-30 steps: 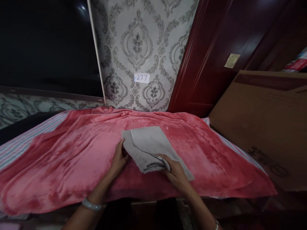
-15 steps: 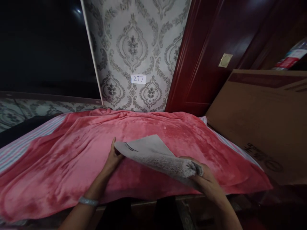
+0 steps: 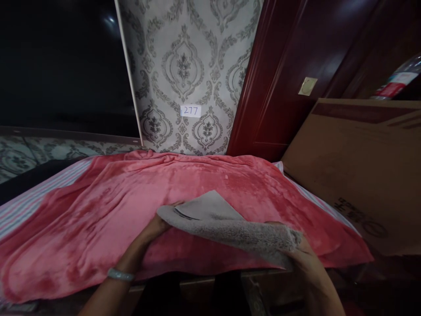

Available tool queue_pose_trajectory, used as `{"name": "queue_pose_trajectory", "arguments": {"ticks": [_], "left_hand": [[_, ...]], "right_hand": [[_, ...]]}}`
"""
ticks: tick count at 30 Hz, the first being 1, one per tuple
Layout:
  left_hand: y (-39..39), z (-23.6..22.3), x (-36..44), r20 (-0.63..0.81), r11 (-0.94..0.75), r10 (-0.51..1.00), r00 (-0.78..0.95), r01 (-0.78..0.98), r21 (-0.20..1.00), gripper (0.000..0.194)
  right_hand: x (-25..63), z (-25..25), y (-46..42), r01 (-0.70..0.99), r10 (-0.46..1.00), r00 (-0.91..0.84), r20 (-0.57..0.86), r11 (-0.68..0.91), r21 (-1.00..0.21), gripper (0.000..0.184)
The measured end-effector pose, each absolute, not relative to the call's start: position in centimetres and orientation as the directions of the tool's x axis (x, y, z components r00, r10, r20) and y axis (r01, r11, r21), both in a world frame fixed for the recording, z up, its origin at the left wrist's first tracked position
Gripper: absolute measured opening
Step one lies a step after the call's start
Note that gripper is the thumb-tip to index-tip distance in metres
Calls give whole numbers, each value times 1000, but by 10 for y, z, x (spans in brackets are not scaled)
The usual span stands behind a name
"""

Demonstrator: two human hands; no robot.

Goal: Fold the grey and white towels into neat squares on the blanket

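Observation:
A folded grey plush cloth [image 3: 223,226] is stretched between my two hands, above the pink blanket [image 3: 131,197]. Its fuzzy side faces me along the front edge, while a smoother corner points away toward the wall. Dark lines, perhaps a slit or fold, show near its left end. My left hand [image 3: 164,217] grips that left end, with most of the fingers behind the fabric. At the right end, my right hand [image 3: 297,250] is closed around the bunched edge, its fingers partly covered by the cloth.
The blanket lies over a striped sheet [image 3: 49,193]. A large cardboard box [image 3: 358,166] stands at the right, with a plastic bottle [image 3: 396,83] on or behind it. At the back are a dark television [image 3: 66,66], patterned wall and dark red door [image 3: 279,79].
My right hand has moved right and toward me, drawing the cloth out wider. Its fuzzy side has turned toward me. My left hand has shifted slightly and stays on the left end.

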State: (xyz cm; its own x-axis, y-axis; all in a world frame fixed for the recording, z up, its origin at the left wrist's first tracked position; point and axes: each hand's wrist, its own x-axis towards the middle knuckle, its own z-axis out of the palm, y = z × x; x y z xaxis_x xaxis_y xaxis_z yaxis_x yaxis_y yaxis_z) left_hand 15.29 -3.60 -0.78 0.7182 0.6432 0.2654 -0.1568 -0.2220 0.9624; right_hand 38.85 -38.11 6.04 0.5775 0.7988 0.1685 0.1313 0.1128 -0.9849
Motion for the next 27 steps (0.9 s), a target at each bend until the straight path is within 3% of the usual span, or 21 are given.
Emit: {"name": "queue_pose_trajectory", "arguments": {"ticks": [4,12,16,18,23,27], "left_hand": [[-29,-11,148,239,-312,480,844,-90,946,67],[-19,-23,159,244,-381,474,846,-53,923,45],[-34,-3,157,245,-318,485,839,-91,944,57],[-43,9,154,241,-266,499,832,-117,957,61],[-53,37,149,208,-151,666,717,-143,978,51],[-55,64,149,256,-155,758,600,-215,964,55]], "right_hand": [[389,60,-381,106,782,602,163,124,-987,37],[385,62,-381,-33,659,750,53,116,-993,32],[384,69,-382,-99,599,801,10,150,-984,44],[386,73,-381,-123,565,825,3,185,-975,50],[397,80,-373,-111,455,889,39,299,-948,49],[409,84,-352,-121,529,846,69,316,-941,47]]}}
